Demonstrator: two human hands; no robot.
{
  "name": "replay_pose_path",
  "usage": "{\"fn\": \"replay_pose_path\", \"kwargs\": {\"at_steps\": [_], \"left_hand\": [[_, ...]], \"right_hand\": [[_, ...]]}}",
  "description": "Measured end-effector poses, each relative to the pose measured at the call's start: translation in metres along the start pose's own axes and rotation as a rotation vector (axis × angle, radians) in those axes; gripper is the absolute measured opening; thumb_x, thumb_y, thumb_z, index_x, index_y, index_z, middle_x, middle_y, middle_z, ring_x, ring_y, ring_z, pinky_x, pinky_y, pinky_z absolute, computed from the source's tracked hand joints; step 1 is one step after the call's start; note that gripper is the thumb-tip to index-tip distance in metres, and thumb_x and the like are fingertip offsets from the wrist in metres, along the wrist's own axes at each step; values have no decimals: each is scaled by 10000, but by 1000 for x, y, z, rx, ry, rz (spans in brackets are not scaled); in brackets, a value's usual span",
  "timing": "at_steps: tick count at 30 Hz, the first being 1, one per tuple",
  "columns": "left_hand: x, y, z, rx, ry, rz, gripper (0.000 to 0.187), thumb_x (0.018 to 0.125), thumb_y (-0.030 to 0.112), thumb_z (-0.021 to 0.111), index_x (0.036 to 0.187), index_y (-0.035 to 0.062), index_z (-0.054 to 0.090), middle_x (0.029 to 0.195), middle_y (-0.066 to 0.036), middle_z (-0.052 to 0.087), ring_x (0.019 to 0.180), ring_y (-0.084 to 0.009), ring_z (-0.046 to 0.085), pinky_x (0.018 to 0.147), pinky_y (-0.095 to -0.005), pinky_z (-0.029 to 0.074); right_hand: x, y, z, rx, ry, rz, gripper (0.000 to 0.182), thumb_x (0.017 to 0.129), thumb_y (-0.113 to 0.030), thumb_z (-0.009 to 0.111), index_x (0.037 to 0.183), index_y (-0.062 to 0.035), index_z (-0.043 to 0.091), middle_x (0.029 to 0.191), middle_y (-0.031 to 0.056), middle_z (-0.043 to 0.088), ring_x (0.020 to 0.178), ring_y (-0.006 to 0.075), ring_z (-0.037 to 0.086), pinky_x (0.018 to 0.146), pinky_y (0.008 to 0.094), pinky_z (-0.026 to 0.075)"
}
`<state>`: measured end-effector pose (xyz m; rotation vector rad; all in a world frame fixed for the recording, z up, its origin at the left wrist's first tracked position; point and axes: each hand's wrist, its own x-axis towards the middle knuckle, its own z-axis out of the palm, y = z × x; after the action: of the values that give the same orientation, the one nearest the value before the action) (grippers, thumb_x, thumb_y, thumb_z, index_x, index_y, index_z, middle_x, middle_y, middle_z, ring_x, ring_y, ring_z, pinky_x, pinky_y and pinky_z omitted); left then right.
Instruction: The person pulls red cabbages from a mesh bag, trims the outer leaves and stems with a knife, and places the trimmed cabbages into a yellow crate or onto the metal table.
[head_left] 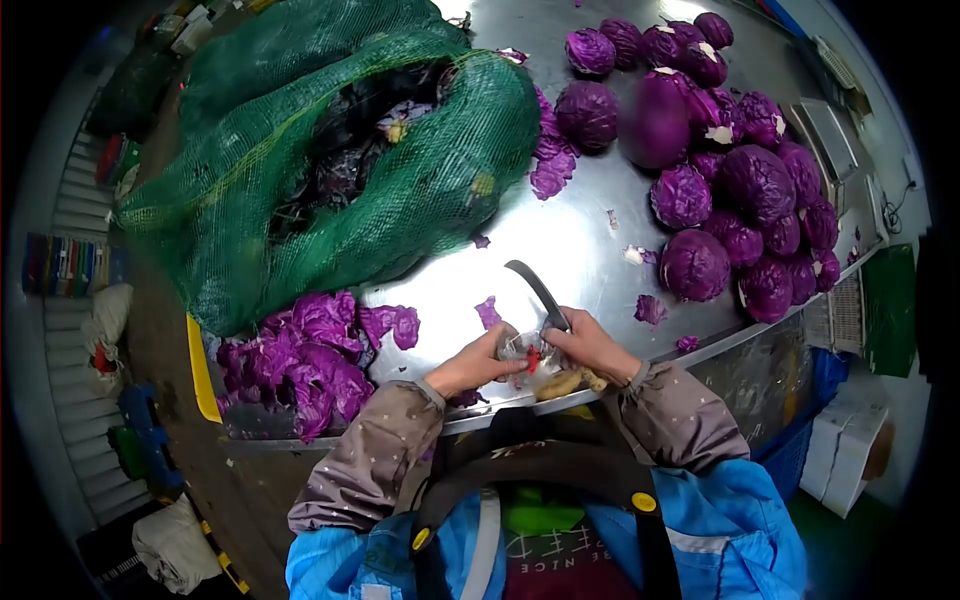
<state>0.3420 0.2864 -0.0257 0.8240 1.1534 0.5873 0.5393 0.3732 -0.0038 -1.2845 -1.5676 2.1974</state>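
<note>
My right hand (590, 345) grips a curved knife (535, 290) whose dark blade points up and away over the steel table (560, 240). My left hand (478, 362) pinches a small clear plastic piece (518, 347) with a red bit right beside the knife handle. Both hands meet at the table's near edge. Many trimmed purple cabbages (720, 190) lie in a pile at the far right. A green net sack (330, 150) holding dark cabbages lies at the far left.
A heap of loose purple cabbage leaves (310, 360) fills a bin with a yellow rim at the table's left. Scraps of leaf dot the table. A scale (830, 130) stands at the far right. Boxes and crates sit on the floor around.
</note>
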Motion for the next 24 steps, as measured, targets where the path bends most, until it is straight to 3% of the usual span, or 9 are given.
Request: {"fn": "replay_pose_path", "kwargs": {"at_steps": [2, 5, 7, 9, 11, 14, 19, 20, 24], "left_hand": [[-4, -20, -2, -6, 67, 82, 302, 835, 132, 671, 1043, 50, 468, 856, -53, 570, 728, -105, 536, 625, -256, 454], [-10, -31, -9, -11, 255, 199, 291, 813, 116, 684, 1014, 42, 487, 843, -42, 571, 737, -112, 530, 646, -263, 449], [-21, -36, -19, -107, 340, 125, 281, 816, 120, 684, 1002, 28, 496, 830, -44, 565, 720, -97, 522, 641, -248, 443], [-39, -17, -21, -355, 344, 120, 250, 849, 86, 642, 1025, 12, 480, 859, -54, 573, 757, -87, 557, 646, -228, 473], [-42, -20, -23, -416, 358, 130, 239, 862, 60, 616, 1040, 12, 465, 876, -60, 579, 772, -113, 583, 651, -235, 493], [-46, -18, -21, -503, 326, 91, 246, 880, 83, 601, 1069, 8, 463, 898, -66, 585, 785, -123, 597, 664, -240, 504], [-52, -17, -24, -755, 217, 19, 267, 918, 152, 559, 1142, 38, 470, 1044, -114, 597, 931, -222, 630, 789, -334, 534], [-51, -21, -26, -790, 183, 33, 267, 922, 165, 553, 1143, 41, 470, 1053, -109, 598, 938, -225, 628, 792, -338, 535], [-49, -25, -24, -810, 158, 42, 259, 943, 184, 513, 1159, 46, 475, 1074, -100, 600, 957, -213, 622, 801, -343, 535]], "right_hand": [[5, 10, 4, -210, 72, -172, 212, 835, -169, 636, 950, 2, 589, 699, 40, 580, 537, 76, 524, 478, 246, 425], [-14, -2, -1, -194, 180, -27, 277, 818, -182, 663, 1020, -2, 605, 760, 50, 612, 609, 96, 561, 566, 260, 465], [-28, 4, -11, -345, 234, -241, 353, 766, -165, 709, 1062, -4, 604, 800, 65, 633, 716, 135, 597, 675, 288, 485], [-52, -16, -12, -471, 0, -159, 421, 707, -160, 755, 1072, -16, 602, 862, 76, 649, 819, 178, 610, 754, 306, 480], [-62, -10, -8, -755, -76, -327, 491, 662, -143, 769, 1111, -62, 587, 975, 113, 641, 863, 271, 612, 765, 325, 480], [-66, 6, -4, -875, -25, -352, 481, 662, -134, 761, 1102, -56, 581, 946, 119, 642, 846, 316, 607, 754, 343, 484], [-56, 1, -2, -594, 130, -154, 438, 721, -116, 719, 1117, -33, 553, 850, 114, 646, 754, 226, 620, 721, 321, 490], [-52, 1, -2, -520, 141, -237, 398, 750, -100, 700, 1113, -28, 555, 801, 68, 631, 716, 117, 579, 669, 268, 471], [-47, -22, 8, -4, 133, -67, 299, 773, -108, 688, 1039, -33, 574, 716, -47, 507, 642, 24, 455, 570, 193, 378]]}}
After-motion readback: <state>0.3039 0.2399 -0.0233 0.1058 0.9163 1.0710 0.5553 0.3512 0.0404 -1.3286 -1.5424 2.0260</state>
